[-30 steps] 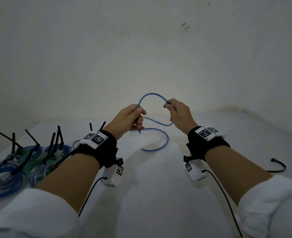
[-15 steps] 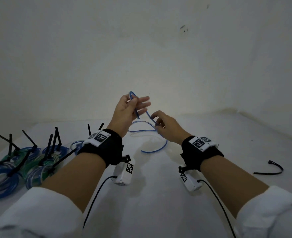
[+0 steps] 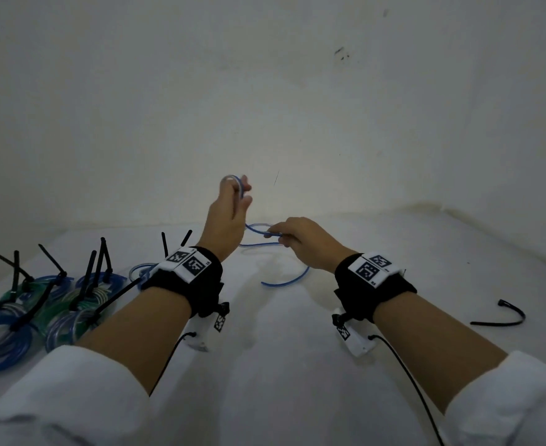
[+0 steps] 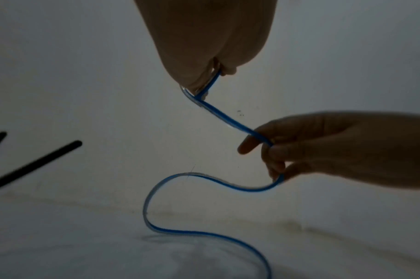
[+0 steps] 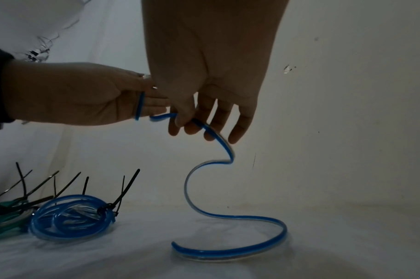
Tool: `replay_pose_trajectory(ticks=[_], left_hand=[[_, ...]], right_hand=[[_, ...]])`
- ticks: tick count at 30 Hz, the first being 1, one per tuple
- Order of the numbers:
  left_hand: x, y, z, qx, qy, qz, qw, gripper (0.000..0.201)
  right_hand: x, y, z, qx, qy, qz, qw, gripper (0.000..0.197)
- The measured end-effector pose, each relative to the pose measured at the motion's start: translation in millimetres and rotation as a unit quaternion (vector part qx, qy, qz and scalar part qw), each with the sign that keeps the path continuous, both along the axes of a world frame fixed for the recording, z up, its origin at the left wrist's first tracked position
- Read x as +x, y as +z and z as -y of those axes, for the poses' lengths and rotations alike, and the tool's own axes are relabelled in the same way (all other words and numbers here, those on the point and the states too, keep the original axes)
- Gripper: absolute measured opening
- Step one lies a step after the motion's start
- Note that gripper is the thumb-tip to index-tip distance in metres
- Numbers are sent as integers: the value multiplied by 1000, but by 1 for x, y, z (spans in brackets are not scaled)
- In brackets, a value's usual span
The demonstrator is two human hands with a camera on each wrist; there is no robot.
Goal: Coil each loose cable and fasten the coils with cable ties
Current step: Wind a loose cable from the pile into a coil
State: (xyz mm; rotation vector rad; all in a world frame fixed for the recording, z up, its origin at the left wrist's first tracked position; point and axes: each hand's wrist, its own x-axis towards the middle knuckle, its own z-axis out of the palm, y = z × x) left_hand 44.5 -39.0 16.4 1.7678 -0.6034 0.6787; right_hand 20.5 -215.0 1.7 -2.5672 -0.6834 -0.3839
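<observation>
A loose blue cable (image 3: 286, 279) runs from my raised left hand (image 3: 233, 201) down through my right hand (image 3: 284, 235) to the white table. The left hand pinches a small loop of the cable (image 4: 205, 90) between thumb and fingers. Lower and to the right, the right hand pinches the cable (image 5: 213, 132) further along; its other fingers hang loosely. The free tail curves in an S (image 5: 227, 253) and rests on the table. One loose black cable tie (image 3: 503, 317) lies at the right.
Several tied blue and green coils (image 3: 24, 317) with black tie tails sticking up lie at the left of the white table (image 3: 281, 365). One blue coil (image 5: 70, 217) sits nearest the hands. White walls close the back and right.
My left hand has risen with the looped cable. The right hand has slid down and to the right along the cable, drawing it off the table.
</observation>
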Motion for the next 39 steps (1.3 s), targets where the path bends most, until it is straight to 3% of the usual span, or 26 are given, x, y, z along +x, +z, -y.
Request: replay_pose_trajectory(ticks=[3,5,8,13,16,20,25,31,35,39], left_hand=[[-6,-3,-6,102,-11,-26,994,6],[-8,-5,-8,145,-17,-62,987,10],[-11,-6,-4,157,-36,-104,982,14],[-16,-5,2,226,-56,-136,963,18],[-17,-11,2,266,-61,-138,952,21],[-16,-12,3,222,-79,-176,956,24],[-22,-11,5,236,-107,-201,945,25],[-21,-12,-2,203,-83,-182,958,30],[-23,-9,-1,123,-88,-215,965,38],[-26,-2,2,56,-131,-281,949,33]], right_hand=[[1,3,6,-2,-27,71,997,32],[1,7,10,-7,-90,135,987,20],[-1,7,11,-67,-156,201,965,10],[5,5,7,-24,-109,197,974,6],[8,9,6,-44,-59,172,982,9],[6,13,8,-22,-48,102,993,24],[7,17,8,-16,-23,146,989,4],[11,16,11,-65,5,146,987,10],[12,8,8,-38,-5,99,994,13],[16,-2,5,-23,-14,93,995,19]])
